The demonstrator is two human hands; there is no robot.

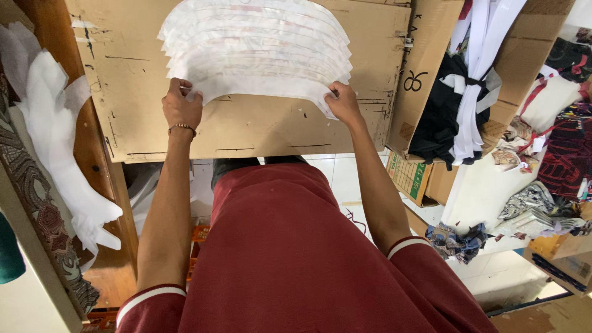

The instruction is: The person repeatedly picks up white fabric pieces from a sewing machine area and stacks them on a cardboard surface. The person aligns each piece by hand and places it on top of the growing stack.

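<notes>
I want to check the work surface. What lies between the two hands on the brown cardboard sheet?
In the head view, bare brown cardboard sheet lies between left hand and right hand, below the curved edge of the fanned white arched pieces.

Brown cardboard box [425,68], smaller green-printed carton [410,179].

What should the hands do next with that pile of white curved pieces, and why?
Probably nudge the edges together to square up the stack of white curved pieces. The layers are fanned out in steps at both sides, not lined up. The left hand and right hand each pinch a bottom corner, so a small push inward on the cardboard sheet should even them.
</notes>
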